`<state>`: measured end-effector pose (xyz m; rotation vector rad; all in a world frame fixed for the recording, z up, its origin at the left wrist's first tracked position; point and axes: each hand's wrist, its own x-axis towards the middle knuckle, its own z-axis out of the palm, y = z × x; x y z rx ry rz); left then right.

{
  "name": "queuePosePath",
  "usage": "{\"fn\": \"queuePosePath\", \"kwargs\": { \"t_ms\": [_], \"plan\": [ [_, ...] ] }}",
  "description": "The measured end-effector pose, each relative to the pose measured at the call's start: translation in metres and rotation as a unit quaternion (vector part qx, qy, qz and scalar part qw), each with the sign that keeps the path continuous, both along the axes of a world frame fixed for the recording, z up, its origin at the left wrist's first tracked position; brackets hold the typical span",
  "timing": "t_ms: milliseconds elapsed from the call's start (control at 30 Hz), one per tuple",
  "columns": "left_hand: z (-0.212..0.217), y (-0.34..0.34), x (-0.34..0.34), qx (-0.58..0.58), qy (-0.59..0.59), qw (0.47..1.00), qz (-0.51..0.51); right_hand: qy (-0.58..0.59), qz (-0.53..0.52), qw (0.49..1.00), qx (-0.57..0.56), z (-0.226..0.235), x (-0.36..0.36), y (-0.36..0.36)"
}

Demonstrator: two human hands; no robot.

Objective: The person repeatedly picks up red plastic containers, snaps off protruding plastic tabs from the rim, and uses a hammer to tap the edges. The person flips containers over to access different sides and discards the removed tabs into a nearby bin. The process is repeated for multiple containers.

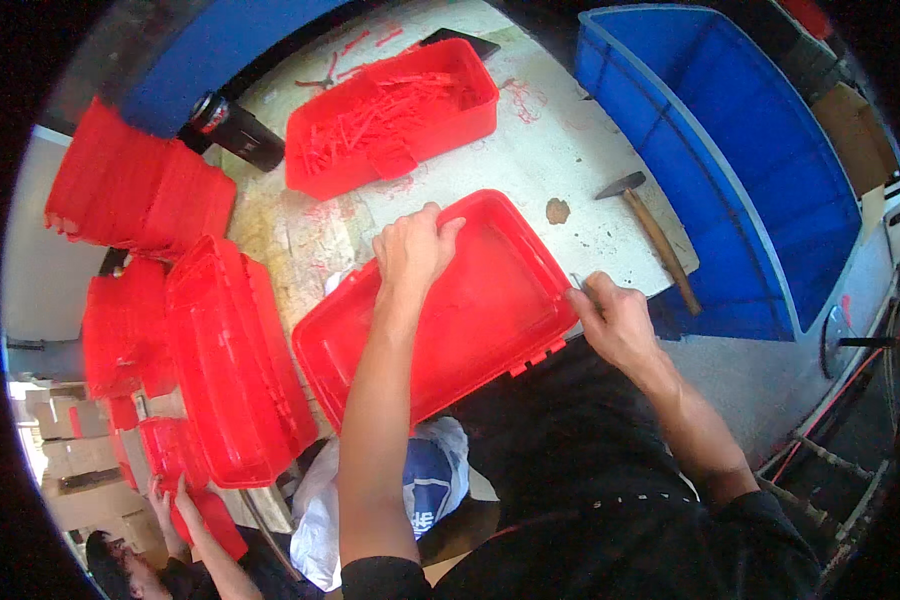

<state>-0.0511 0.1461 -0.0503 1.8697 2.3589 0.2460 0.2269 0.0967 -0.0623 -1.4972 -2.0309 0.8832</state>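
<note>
A shallow red plastic tray [470,290] with rounded corners and small hinge tabs on its near edge lies tilted across the table edge before me. My left hand [410,250] reaches over it and grips the far rim, fingers curled over the edge. At the tray's right end is my right hand [615,315], closed, its thumb against the rim. A thin metal tip [576,282] pokes out beside its fingers; the rest of that small tool is hidden in the hand.
A red box [395,165] full of red plastic strips stands beyond the tray. A hammer [655,235] lies right, by a large blue crate [710,190]. Stacked red trays [235,370], a black bottle [238,130] and a co-worker's hands [185,505] are left. A white bag [325,510] hangs below.
</note>
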Motion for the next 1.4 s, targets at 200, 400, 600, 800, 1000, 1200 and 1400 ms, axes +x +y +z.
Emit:
{"fn": "queuePosePath", "kwargs": {
  "t_ms": [200,400,600,800,1000,1200,1400],
  "plan": [
    [-0.001,-0.013,-0.080,-0.014,-0.031,0.976,0.216,0.031,0.022,0.992,-0.118,-0.008,0.066,-0.019],
    [0.026,-0.151,-0.123,-0.122,-0.271,0.892,0.340,0.179,-0.026,0.962,-0.207,-0.026,0.105,-0.022],
    [0.061,-0.132,0.003,0.140,0.085,0.986,-0.014,0.267,-0.046,0.926,-0.263,-0.025,0.093,-0.014],
    [0.018,-0.004,0.033,0.106,0.028,0.978,-0.176,0.329,-0.038,0.909,-0.252,-0.030,0.043,0.017],
    [-0.011,0.001,0.035,0.110,0.056,0.985,-0.120,0.299,-0.055,0.917,-0.259,-0.036,0.022,0.040],
    [-0.011,0.003,0.035,0.105,0.076,0.986,-0.102,0.275,-0.056,0.927,-0.249,-0.030,0.016,0.048],
    [-0.008,0.003,0.036,0.065,0.078,0.992,-0.078,0.256,-0.048,0.924,-0.279,-0.027,0.022,0.039]
  ]
}}
